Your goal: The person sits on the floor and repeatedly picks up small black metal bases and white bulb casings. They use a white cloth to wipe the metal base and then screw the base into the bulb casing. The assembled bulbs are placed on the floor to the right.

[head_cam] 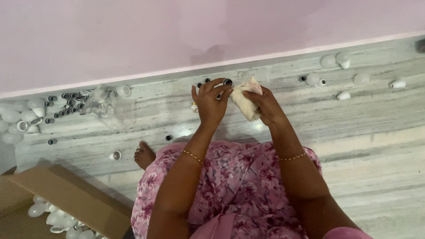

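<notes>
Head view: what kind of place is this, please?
Probably a home room used for piecework on the floor, not a factory. The person sits on a marble floor by a plain pink wall, with loose bulb shells in heaps and more in a cardboard box.
</notes>
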